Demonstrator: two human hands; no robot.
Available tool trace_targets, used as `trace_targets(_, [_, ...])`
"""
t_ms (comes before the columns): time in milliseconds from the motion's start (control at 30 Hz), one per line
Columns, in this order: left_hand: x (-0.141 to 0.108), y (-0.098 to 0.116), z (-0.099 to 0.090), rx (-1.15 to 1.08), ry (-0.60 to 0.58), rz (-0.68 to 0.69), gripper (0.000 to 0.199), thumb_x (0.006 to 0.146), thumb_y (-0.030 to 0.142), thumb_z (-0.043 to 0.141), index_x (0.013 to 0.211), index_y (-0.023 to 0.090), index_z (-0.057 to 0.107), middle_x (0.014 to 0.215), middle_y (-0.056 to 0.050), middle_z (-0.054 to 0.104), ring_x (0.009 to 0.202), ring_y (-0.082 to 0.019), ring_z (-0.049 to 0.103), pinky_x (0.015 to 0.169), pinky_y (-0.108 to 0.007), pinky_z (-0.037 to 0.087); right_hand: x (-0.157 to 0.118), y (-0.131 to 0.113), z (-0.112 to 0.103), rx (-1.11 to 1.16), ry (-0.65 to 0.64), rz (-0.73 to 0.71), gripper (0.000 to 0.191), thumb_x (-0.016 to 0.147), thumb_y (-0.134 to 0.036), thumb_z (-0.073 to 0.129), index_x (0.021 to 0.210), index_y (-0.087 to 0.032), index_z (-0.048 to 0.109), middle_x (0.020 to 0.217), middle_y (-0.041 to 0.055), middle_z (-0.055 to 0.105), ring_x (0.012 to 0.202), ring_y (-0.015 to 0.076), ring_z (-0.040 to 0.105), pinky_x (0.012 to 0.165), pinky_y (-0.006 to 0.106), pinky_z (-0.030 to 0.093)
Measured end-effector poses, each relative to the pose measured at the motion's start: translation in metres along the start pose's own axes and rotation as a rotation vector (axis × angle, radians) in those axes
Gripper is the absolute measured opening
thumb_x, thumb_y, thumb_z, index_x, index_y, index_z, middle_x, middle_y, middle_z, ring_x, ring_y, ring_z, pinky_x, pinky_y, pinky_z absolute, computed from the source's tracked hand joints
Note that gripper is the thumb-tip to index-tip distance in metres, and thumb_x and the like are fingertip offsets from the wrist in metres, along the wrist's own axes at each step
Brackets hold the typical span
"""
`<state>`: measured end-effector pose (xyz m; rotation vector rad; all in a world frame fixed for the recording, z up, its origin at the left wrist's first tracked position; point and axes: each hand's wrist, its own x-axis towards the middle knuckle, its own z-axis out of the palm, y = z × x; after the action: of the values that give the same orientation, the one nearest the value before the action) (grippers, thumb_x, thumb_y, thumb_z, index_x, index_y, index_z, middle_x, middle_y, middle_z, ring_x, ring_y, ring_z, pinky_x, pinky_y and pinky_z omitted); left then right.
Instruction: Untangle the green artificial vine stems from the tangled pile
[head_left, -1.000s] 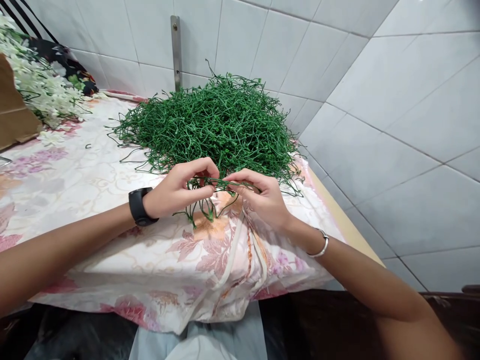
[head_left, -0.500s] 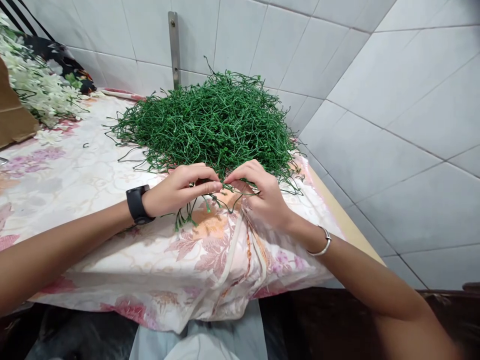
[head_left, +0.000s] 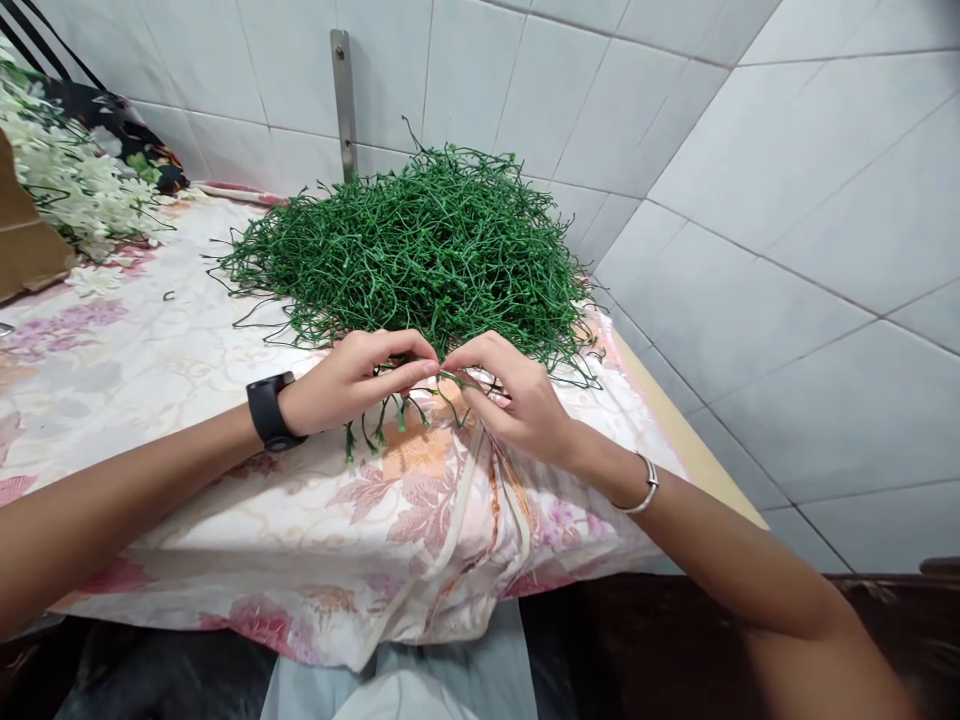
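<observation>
My left hand (head_left: 360,380), with a black band on its wrist, pinches thin green artificial flower stems (head_left: 379,430) between thumb and fingers. Their small-tipped ends hang below the palm. Fingertip to fingertip with it, my right hand (head_left: 517,395) is closed on the same stems. Just where the fingers meet, the exact grip is partly hidden. Right behind both hands rises a large tangled pile of green stems (head_left: 420,250), lying on the flowered cloth (head_left: 277,520).
White artificial flowers (head_left: 82,180) lie at the far left beside a piece of brown cardboard (head_left: 30,230). A metal strip (head_left: 343,105) is fixed to the tiled wall (head_left: 480,80) behind the pile. The tiled side wall closes off the right.
My right hand's thumb and fingers have shifted slightly on the stems. The hanging stem ends have swung a little to the left. The view has moved slightly.
</observation>
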<state>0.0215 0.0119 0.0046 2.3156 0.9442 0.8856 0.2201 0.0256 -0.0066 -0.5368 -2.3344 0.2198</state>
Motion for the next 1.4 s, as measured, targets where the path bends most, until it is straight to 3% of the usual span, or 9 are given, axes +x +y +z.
trace_targets(267, [-0.002,0.001,0.008,0.008,0.108,-0.019,0.019,0.084,0.027,0.043,0.076,0.013,0.053,0.060,0.003,0.049,0.054,-0.006,0.043,0.053,-0.017,0.034,-0.001,-0.006,0.003,-0.027,0.034,0.038,0.021,0.077,-0.020,0.054,0.097,-0.015,0.049,0.090,0.0052,0.057,0.083,0.0142,0.053,0.072,0.029,0.046])
trace_targets(433, [-0.004,0.004,0.011,0.019,0.176,-0.037,0.017,0.084,0.026,0.044,0.076,0.013,0.051,0.059,0.004,0.047,0.053,-0.005,0.040,0.051,-0.017,0.032,-0.001,-0.007,0.002,-0.081,0.075,0.021,0.032,0.075,-0.024,0.057,0.103,-0.015,0.045,0.092,0.0061,0.055,0.087,0.0161,0.051,0.076,0.033,0.045])
trace_targets(567, [-0.005,0.005,0.011,0.030,0.213,-0.067,0.018,0.083,0.027,0.044,0.073,0.014,0.051,0.058,0.005,0.045,0.052,-0.005,0.039,0.051,-0.017,0.031,0.000,-0.009,-0.001,-0.158,0.155,-0.039,0.020,0.074,-0.022,0.058,0.091,-0.017,0.048,0.088,0.0054,0.054,0.088,0.0169,0.049,0.077,0.035,0.043])
trace_targets(667, [-0.005,0.007,0.012,0.025,0.195,-0.065,0.018,0.083,0.027,0.044,0.073,0.014,0.051,0.060,0.004,0.046,0.053,-0.006,0.040,0.052,-0.017,0.032,0.000,-0.009,-0.004,-0.213,0.130,-0.058,0.011,0.074,-0.023,0.058,0.083,-0.018,0.054,0.088,0.0052,0.052,0.090,0.0177,0.047,0.078,0.036,0.040])
trace_targets(867, [-0.007,0.010,0.015,-0.008,0.196,-0.066,0.018,0.084,0.028,0.044,0.075,0.014,0.052,0.061,0.003,0.048,0.054,-0.006,0.042,0.052,-0.017,0.033,-0.002,-0.007,-0.002,-0.264,0.121,-0.037,0.019,0.074,-0.029,0.058,0.091,-0.019,0.060,0.088,0.0063,0.051,0.086,0.0178,0.045,0.074,0.036,0.040])
trace_targets(1033, [-0.007,0.008,0.016,-0.037,0.162,-0.063,0.018,0.084,0.028,0.043,0.082,0.013,0.053,0.061,0.002,0.050,0.055,-0.007,0.044,0.053,-0.018,0.035,-0.002,-0.006,0.002,-0.317,0.122,-0.046,0.017,0.078,-0.021,0.054,0.092,-0.015,0.061,0.079,0.0066,0.053,0.079,0.0163,0.043,0.070,0.032,0.041])
trace_targets(1233, [-0.003,0.007,0.013,0.015,0.094,-0.116,0.021,0.087,0.027,0.037,0.088,0.013,0.053,0.057,0.004,0.047,0.052,-0.007,0.043,0.051,-0.018,0.033,-0.001,-0.003,0.003,-0.155,0.041,-0.013,0.012,0.082,-0.015,0.047,0.086,-0.013,0.057,0.082,0.0060,0.060,0.078,0.0133,0.049,0.070,0.029,0.044])
trace_targets(1400, [-0.003,0.005,0.014,0.105,-0.023,-0.073,0.026,0.088,0.026,0.033,0.099,0.013,0.052,0.054,0.005,0.044,0.048,-0.007,0.040,0.049,-0.018,0.030,-0.002,-0.004,0.002,-0.075,0.002,0.064,0.018,0.086,-0.013,0.036,0.084,-0.013,0.054,0.077,0.0053,0.059,0.072,0.0107,0.053,0.065,0.025,0.046])
